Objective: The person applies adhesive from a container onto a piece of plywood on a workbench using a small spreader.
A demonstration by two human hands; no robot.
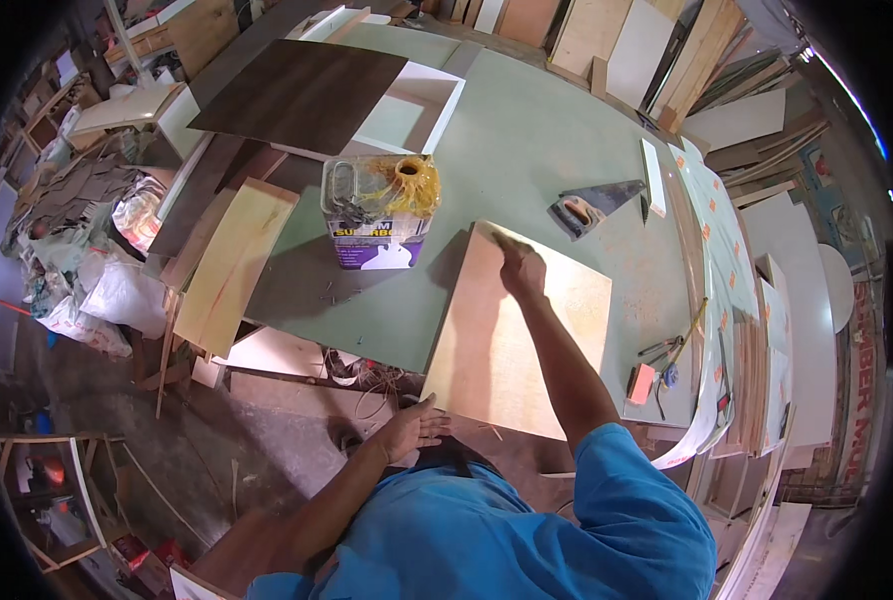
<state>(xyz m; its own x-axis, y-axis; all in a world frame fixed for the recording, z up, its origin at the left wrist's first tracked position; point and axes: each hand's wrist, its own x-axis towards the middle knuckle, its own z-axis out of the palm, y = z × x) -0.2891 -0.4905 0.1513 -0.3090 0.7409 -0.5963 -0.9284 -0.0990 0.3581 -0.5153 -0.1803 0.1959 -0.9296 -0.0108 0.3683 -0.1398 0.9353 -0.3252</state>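
A light plywood panel [529,337] lies on the grey-green worktable [521,127], its near edge reaching past the table's front. My right hand [523,264] rests near the panel's far left corner; whether something is under its fingers cannot be told. My left hand [414,430] is beside the panel's near left corner, palm up and fingers apart, holding nothing. A glue-smeared metal can [375,244] with a purple and white label stands left of the panel. Beyond the panel to the right lies a handsaw [595,208] with a wooden handle.
Pliers [660,346], a tape measure [669,375] and an orange block [641,383] lie at the right. Screws [329,288] are scattered near the can. A dark brown sheet [300,94] covers part of a white box frame [446,112]; a pale board [236,262] lies at the left.
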